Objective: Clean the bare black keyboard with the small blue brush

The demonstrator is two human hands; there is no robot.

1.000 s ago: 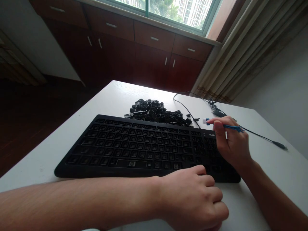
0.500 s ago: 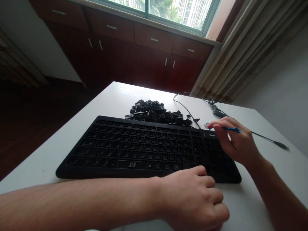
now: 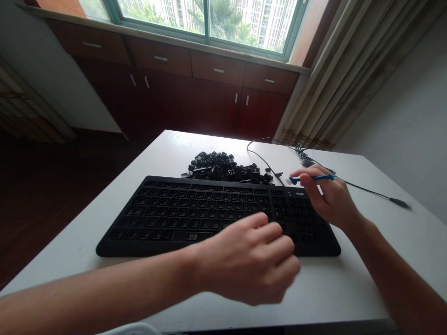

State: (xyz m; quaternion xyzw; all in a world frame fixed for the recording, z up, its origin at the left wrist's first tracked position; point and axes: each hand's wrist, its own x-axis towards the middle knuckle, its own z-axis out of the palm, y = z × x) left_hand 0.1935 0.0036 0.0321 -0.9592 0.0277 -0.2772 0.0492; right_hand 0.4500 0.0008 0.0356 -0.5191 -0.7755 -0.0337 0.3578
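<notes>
A black keyboard (image 3: 199, 201) with its keycaps off lies across the white table, its sockets bare. My right hand (image 3: 326, 193), over the keyboard's right end, pinches a small blue brush (image 3: 314, 177) whose pale bristles point left, above the far edge. My left hand (image 3: 249, 260) is closed with the knuckles up, over the keyboard's near edge. Its fingertips are turned away from view, so I cannot see whether anything is in them. Behind the keyboard lies a heap of loose black keycaps (image 3: 221, 167).
A thin black cable (image 3: 258, 156) loops from the keyboard's back to a bundle at the far right, and a plug end (image 3: 400, 203) rests on the right side of the table (image 3: 146, 163). Dark red cabinets (image 3: 167, 102) stand beyond, under a window.
My left hand has risen and shifted left, now covering part of the keyboard's lower keys. The brush remains in my right hand, its bristles now plainer to see. The view has tilted slightly up.
</notes>
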